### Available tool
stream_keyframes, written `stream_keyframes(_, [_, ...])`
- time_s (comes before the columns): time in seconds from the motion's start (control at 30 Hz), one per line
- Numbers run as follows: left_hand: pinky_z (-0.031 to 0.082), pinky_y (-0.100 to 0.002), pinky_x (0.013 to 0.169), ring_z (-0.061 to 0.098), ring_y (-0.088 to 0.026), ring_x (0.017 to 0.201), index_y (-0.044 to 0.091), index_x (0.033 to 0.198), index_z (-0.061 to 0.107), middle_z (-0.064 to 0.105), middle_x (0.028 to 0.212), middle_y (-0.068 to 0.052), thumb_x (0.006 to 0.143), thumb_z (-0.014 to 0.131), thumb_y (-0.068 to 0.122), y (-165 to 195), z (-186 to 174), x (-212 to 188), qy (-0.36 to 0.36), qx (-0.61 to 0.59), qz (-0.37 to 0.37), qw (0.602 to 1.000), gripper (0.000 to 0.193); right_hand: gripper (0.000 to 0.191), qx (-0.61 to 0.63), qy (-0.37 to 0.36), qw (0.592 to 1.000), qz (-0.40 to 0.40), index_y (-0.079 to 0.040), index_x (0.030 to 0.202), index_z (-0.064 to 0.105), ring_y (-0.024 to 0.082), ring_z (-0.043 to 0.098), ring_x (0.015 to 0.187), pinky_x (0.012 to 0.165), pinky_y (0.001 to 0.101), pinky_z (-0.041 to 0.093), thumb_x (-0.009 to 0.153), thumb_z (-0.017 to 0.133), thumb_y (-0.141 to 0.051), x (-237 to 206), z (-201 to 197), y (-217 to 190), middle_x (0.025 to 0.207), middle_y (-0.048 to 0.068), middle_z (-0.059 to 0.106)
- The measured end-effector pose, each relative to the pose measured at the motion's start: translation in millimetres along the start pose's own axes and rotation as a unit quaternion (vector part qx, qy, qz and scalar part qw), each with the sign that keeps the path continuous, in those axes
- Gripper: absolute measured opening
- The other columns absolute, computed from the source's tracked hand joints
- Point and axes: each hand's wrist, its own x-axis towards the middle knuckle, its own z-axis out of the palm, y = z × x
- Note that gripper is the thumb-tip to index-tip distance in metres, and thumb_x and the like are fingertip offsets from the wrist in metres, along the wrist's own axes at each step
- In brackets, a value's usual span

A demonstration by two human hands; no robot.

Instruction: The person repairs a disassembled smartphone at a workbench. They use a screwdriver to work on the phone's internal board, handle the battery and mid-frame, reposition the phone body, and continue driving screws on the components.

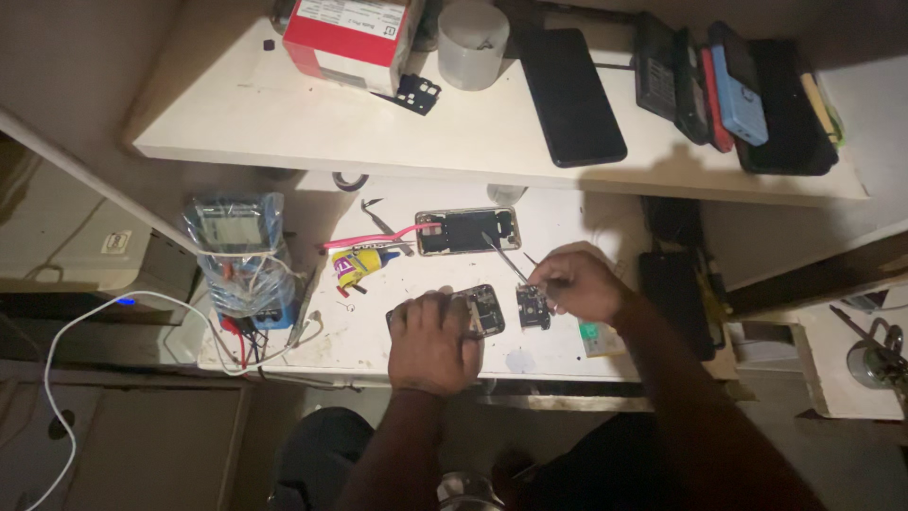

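Note:
My left hand (433,339) presses down on an opened phone (484,308) with its circuit board showing, on the white work table (416,284). My right hand (579,284) grips thin metal tweezers (505,256) whose shaft points up and to the left. A small dark circuit part (532,308) lies just under the right hand's fingers. Farther back on the table lies a second opened phone body (467,231), flat and face down.
A pink tool (374,237), a yellow glue tube (357,265) and a plastic-wrapped meter with leads (236,251) sit at the left. Dark phones (673,295) lie at the right. The shelf above holds a red-and-white box (348,38), a white cup (472,43) and several phones (571,95).

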Motion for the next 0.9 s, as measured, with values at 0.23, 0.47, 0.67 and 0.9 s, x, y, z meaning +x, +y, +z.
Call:
stream_keyframes(0.23, [0.035,-0.058,0.105,0.054,-0.040,0.117,0.004,0.126,0.063,0.058,0.130,-0.019,0.075,0.065,0.033,-0.6,-1.3,-1.9,0.054,-0.044,0.019,0.997,0.059,0.012,-0.149,0.101,0.966,-0.186,-0.009,0.088,0.077,0.022,0.072,0.086,0.080,0.0362,0.059,0.083,0.069,-0.001,-4.0,17.7,3.8,0.090,0.007,0.075])
stream_keyframes(0.47, [0.035,-0.058,0.105,0.053,-0.040,0.116,0.004,0.125,0.064,0.058,0.128,-0.021,0.073,0.065,0.034,-0.9,-2.4,-2.5,0.039,-0.027,0.019,0.999,0.060,0.015,-0.137,0.144,0.962,-0.187,-0.009,0.094,0.078,0.026,0.072,0.091,0.085,0.0360,0.057,0.082,0.072,-0.004,-12.7,23.7,-6.6,0.096,0.009,0.075])
stream_keyframes(0.67, [0.037,-0.057,0.103,0.054,-0.038,0.114,0.004,0.121,0.067,0.059,0.123,-0.020,0.074,0.064,0.032,-1.6,-3.5,-1.8,0.049,-0.040,0.024,0.998,0.055,0.023,-0.153,0.272,0.924,-0.222,-0.008,0.106,0.075,0.028,0.067,0.099,0.087,0.0372,0.056,0.083,0.071,-0.005,-38.4,50.4,-24.8,0.102,0.011,0.071])
stream_keyframes(0.9, [0.043,-0.054,0.095,0.062,-0.035,0.098,0.006,0.106,0.073,0.065,0.105,-0.015,0.074,0.068,0.028,-5.3,-2.1,3.5,0.119,-0.097,0.027,0.988,0.039,0.046,-0.192,0.319,0.882,-0.288,-0.002,0.127,0.063,0.040,0.057,0.119,0.106,0.0538,0.042,0.085,0.070,-0.019,-64.8,111.2,-30.3,0.124,0.022,0.060])
